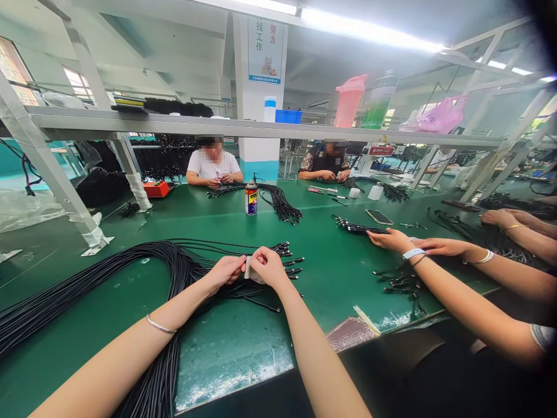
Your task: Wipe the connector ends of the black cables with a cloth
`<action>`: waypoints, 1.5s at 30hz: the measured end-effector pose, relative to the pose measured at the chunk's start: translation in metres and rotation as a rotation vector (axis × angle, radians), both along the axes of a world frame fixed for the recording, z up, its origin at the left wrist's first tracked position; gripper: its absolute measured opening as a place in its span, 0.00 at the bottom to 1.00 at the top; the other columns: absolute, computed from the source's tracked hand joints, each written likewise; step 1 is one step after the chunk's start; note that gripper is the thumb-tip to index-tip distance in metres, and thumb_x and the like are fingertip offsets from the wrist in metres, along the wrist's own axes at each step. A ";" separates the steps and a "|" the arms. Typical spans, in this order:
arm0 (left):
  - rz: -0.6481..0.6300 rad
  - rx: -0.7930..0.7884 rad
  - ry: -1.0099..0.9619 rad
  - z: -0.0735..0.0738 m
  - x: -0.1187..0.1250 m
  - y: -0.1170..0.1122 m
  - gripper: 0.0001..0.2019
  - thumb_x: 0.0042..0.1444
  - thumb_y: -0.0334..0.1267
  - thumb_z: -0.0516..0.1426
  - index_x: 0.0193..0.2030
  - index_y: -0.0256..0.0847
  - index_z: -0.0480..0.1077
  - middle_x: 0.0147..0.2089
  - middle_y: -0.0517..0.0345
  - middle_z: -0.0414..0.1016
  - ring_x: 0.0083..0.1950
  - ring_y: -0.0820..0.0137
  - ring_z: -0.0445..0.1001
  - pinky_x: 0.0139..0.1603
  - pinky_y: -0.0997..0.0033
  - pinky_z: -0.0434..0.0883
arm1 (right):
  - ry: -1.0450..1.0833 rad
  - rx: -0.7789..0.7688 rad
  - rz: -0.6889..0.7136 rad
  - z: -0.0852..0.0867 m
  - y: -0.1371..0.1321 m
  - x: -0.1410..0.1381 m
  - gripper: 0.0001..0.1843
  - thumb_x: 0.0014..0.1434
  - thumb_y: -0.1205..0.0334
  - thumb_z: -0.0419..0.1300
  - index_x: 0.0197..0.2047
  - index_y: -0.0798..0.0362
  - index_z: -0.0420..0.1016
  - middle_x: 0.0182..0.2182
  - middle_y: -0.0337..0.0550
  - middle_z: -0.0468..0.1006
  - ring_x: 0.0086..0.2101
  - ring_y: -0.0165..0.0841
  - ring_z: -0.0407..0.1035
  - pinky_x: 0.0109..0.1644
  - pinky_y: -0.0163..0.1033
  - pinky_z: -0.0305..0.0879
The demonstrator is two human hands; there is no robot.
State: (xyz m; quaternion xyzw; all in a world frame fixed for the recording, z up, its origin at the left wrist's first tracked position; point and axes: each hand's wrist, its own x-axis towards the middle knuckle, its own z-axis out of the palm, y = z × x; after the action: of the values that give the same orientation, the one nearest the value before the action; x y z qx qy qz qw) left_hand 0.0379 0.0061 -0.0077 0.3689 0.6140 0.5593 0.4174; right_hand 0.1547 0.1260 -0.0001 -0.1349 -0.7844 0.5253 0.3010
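Clerk: Left hand [229,271]?

Checker: One, bare, centre of the frame, with a thin silver-coloured metal bangle [160,327] on the forearm. Its fingers were pinched together; what lay between them, I could not tell.

Clerk: Right hand [270,268]?

Checker: One, bare, just beside the left. Its fingers were closed on a small whitish cloth-like piece [248,268], found between the two hands.

Clerk: Stock beneath?

Checker: One long bundle of thin black cables [174,261], curving from the left edge to the centre, with a further length dropping to the bottom edge. Black plugs with metal tips [294,271] lay fanned out right of the hands, on the glossy green table [331,261].

Clerk: Remaining items?

Checker: One cylindrical spray can in yellow, red and dark blue [251,200], upright, above centre. One flat dark-screened phone [379,217], right of centre. Near it, a co-worker's hand [394,241] at a second, shorter bunch of black cables [354,226]. One red box [155,189], upper left.
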 end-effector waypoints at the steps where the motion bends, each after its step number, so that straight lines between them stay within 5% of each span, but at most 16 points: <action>1: -0.005 0.001 0.003 0.000 0.001 0.000 0.30 0.45 0.68 0.58 0.26 0.39 0.60 0.16 0.71 0.45 0.17 0.83 0.41 0.17 0.80 0.38 | 0.003 0.015 0.006 0.000 0.000 0.000 0.04 0.46 0.62 0.55 0.24 0.53 0.63 0.18 0.30 0.57 0.22 0.26 0.52 0.26 0.32 0.50; 14: -0.037 -0.012 0.225 0.000 0.003 0.001 0.29 0.52 0.69 0.47 0.26 0.41 0.56 0.16 0.71 0.44 0.16 0.80 0.40 0.16 0.78 0.42 | -0.010 0.135 -0.017 -0.006 -0.001 -0.002 0.07 0.51 0.61 0.52 0.24 0.52 0.60 0.21 0.33 0.59 0.25 0.28 0.54 0.30 0.33 0.51; 17: 0.000 0.041 0.412 0.002 0.005 0.000 0.28 0.56 0.65 0.45 0.25 0.40 0.59 0.16 0.68 0.47 0.18 0.78 0.46 0.19 0.76 0.47 | -0.031 0.022 -0.011 -0.005 0.000 -0.003 0.08 0.49 0.60 0.54 0.22 0.53 0.62 0.19 0.32 0.59 0.24 0.27 0.53 0.29 0.34 0.50; 22: 0.079 0.137 0.808 0.007 0.010 -0.006 0.24 0.64 0.53 0.43 0.26 0.37 0.64 0.25 0.59 0.66 0.29 0.73 0.63 0.32 0.75 0.59 | -0.022 -0.193 0.063 -0.001 0.003 -0.004 0.09 0.45 0.57 0.55 0.21 0.54 0.63 0.19 0.33 0.61 0.23 0.27 0.54 0.28 0.34 0.50; 28: 0.161 0.152 1.334 0.004 0.014 -0.014 0.21 0.67 0.45 0.43 0.30 0.37 0.67 0.27 0.57 0.69 0.27 0.72 0.63 0.29 0.72 0.52 | -0.086 -0.375 0.187 -0.001 0.007 0.001 0.11 0.44 0.58 0.54 0.17 0.53 0.59 0.15 0.32 0.56 0.20 0.25 0.48 0.25 0.34 0.42; 35: 0.217 0.255 1.823 0.008 0.016 -0.017 0.22 0.68 0.45 0.43 0.27 0.37 0.67 0.24 0.57 0.67 0.24 0.72 0.62 0.26 0.69 0.48 | -0.199 -0.642 0.277 -0.003 0.010 0.001 0.10 0.40 0.56 0.55 0.19 0.52 0.57 0.16 0.33 0.60 0.19 0.26 0.54 0.23 0.34 0.49; 45: 0.253 0.297 2.092 0.012 0.024 -0.013 0.17 0.67 0.41 0.48 0.28 0.38 0.66 0.23 0.58 0.66 0.24 0.71 0.64 0.25 0.68 0.49 | -0.248 -0.590 0.181 -0.004 0.010 0.001 0.11 0.39 0.58 0.63 0.18 0.55 0.66 0.14 0.34 0.64 0.19 0.26 0.55 0.24 0.34 0.49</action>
State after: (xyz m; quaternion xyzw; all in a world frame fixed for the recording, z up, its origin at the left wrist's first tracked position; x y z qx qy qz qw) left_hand 0.0615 -0.0065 0.0045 0.6467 0.6269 0.0727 -0.4284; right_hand 0.1561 0.1357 -0.0042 -0.2090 -0.6379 0.7340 0.1033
